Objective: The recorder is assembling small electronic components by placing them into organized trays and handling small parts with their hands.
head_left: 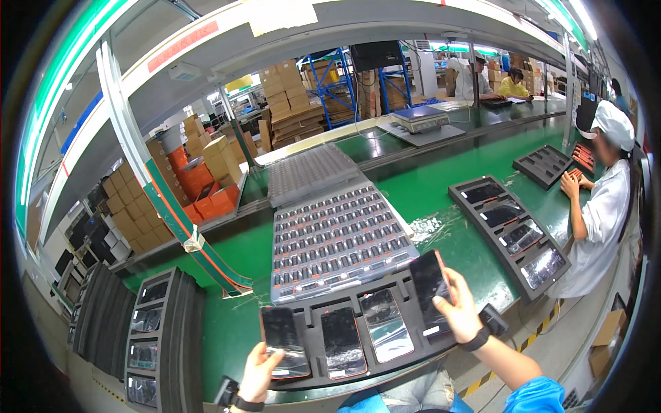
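In front of me lies a dark foam tray (314,327) with slots for phones. Two black phones lie in its middle slots, a phone with an orange edge (343,342) and a phone with a shiny film (387,327). My left hand (258,372) grips the lower left edge of the leftmost phone (281,334), thumb on its front. At the tray's right end, my right hand (458,310) is closed round the side of another black phone (428,286), which looks tilted and raised over its slot. The fingers behind both phones are hidden.
Beyond the foam tray stands a clear plastic tray (275,290) holding rows of small dark parts; a grey tray (313,172) lies behind it. Another phone tray (506,239) is at right, near a co-worker (599,206). Stacked foam trays (180,337) and a post (175,220) stand left.
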### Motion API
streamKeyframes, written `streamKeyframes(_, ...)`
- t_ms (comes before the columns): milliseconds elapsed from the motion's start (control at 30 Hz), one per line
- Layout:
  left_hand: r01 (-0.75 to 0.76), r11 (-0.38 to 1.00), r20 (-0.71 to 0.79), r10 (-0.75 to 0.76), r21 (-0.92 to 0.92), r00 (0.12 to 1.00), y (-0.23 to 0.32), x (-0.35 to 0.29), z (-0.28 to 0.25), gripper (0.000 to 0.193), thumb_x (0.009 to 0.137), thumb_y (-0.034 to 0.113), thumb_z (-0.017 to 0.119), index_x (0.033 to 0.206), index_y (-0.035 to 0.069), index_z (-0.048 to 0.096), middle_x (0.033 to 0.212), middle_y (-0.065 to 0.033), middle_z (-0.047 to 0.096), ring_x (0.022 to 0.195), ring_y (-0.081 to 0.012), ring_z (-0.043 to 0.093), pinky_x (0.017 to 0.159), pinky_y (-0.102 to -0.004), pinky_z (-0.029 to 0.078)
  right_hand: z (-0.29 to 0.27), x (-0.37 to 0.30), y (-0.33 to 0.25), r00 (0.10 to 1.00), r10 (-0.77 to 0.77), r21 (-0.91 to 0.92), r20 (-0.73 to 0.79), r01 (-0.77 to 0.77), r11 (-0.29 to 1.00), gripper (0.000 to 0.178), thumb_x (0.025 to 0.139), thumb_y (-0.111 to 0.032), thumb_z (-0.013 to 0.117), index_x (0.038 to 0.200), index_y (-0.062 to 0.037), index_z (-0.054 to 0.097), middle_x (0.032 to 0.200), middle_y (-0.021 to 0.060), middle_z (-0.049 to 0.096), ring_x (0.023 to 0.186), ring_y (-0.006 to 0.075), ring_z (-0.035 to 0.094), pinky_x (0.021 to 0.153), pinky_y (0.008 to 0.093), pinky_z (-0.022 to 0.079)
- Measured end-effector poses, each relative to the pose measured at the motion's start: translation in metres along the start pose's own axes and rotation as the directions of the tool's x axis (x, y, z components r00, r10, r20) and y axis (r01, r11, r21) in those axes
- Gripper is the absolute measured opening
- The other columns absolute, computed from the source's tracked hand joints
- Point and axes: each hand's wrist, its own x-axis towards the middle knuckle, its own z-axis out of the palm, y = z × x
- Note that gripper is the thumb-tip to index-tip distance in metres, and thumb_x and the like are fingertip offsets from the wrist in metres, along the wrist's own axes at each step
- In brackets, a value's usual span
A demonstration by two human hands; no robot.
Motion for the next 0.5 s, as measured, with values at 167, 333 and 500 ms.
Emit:
streamKeyframes(167, 0.045, 0.988, -0.031, -0.04, 0.147, 0.999, 0.005, -0.01, -0.026, 0.034, 0.097, 0.007, 0.063, 0.128, -0.002, 0.051, 0.117, -0.0077, 0.065, 0.104, -0.014, 0.062, 0.094, -0.0298, 0.049, -0.047, 0.002, 0.003, 0.983, 0.18, -0.148, -0.028, -0.182, 0.972, 0.074, 0.086, 0.012, 0.055, 0.152, -0.0035, 0.026, 0.137, 0.0118, 0.052, 0.126, 0.0175, 0.051, 0.108, 0.0316, 0.039)
streamKeyframes(333, -0.071, 0.927, -0.015, 0.082, 0.367, 0.997, -0.011, 0.002, 0.002, 0.057, 0.096, 0.01, 0.063, 0.143, -0.006, 0.037, 0.128, -0.0166, 0.059, 0.119, -0.0218, 0.056, 0.104, -0.034, 0.043, -0.038, -0.006, 0.024, 0.981, 0.105, -0.636, 0.163, 0.023, 0.771, 0.081, 0.088, -0.001, 0.062, 0.154, 0.0029, 0.016, 0.15, 0.0265, 0.035, 0.141, 0.0362, 0.036, 0.118, 0.0389, 0.028)
streamKeyframes(500, -0.249, -0.058, 0.239, 0.548, 0.967, 0.802, 0.023, -0.012, 0.054, 0.075, 0.084, 0.026, 0.075, 0.143, -0.006, 0.041, 0.146, -0.0295, 0.039, 0.13, -0.0496, 0.041, 0.111, -0.0524, 0.035, -0.026, -0.005, -0.014, 0.927, -0.181, -0.86, 0.327, 0.372, 0.35, 0.061, 0.088, -0.006, 0.065, 0.143, 0.0029, 0.04, 0.147, 0.0293, 0.036, 0.136, 0.0459, 0.037, 0.115, 0.048, 0.031)
